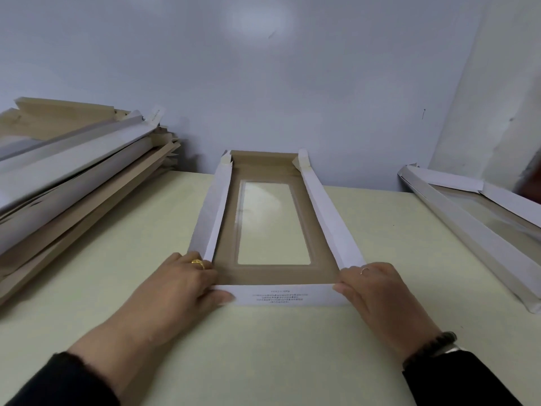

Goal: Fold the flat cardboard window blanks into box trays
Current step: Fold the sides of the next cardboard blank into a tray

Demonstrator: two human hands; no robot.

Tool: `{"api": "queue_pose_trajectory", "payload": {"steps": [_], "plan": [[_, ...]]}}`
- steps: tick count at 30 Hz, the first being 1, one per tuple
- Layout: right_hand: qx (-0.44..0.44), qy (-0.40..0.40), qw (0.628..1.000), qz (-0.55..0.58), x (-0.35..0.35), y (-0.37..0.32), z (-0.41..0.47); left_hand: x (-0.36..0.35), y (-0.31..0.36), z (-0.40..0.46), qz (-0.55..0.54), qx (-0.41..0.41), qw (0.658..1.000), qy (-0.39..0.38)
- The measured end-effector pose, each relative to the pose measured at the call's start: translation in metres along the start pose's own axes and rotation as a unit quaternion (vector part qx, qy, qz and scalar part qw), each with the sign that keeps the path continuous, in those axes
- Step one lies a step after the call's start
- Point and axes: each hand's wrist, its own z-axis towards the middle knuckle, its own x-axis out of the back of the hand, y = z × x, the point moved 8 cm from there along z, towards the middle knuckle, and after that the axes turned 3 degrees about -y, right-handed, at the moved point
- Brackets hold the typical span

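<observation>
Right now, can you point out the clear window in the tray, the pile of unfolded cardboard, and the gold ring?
clear window (273,222): head view, middle of the clear pane.
pile of unfolded cardboard (76,177): head view, a sheet's long side.
gold ring (198,263): head view, top of the band on the left hand.

Tray (272,276) lies mid-table (263,347), blank stack (73,177) left, another tray (474,224) right.

Partly folded window tray (272,276) — brown inside, white outside, clear rectangular pane — lies centre on the table, long walls raised. Stack of flat blanks (73,183) lies far left. A folded tray (474,230) lies right.
</observation>
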Motion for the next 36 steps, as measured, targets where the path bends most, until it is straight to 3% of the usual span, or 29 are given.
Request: {"api": "queue_pose_trajectory", "payload": {"steps": [6,18,29,36], "plan": [[-0.022,0.003,0.999,0.028,-0.003,0.006,-0.001,0.004,-0.002,0.0,0.042,-0.041,0.998,0.025],[-0.038,-0.044,0.997,0.048,-0.005,0.007,-0.002,-0.009,-0.029,0.002,-0.189,0.041,0.981,-0.007],[-0.085,-0.171,0.976,0.104,-0.017,0.009,-0.005,-0.004,-0.034,-0.001,-0.262,0.103,0.959,0.025],[-0.086,-0.177,0.975,0.102,-0.008,0.002,-0.005,-0.005,-0.023,-0.004,-0.269,0.071,0.96,0.007]]}}
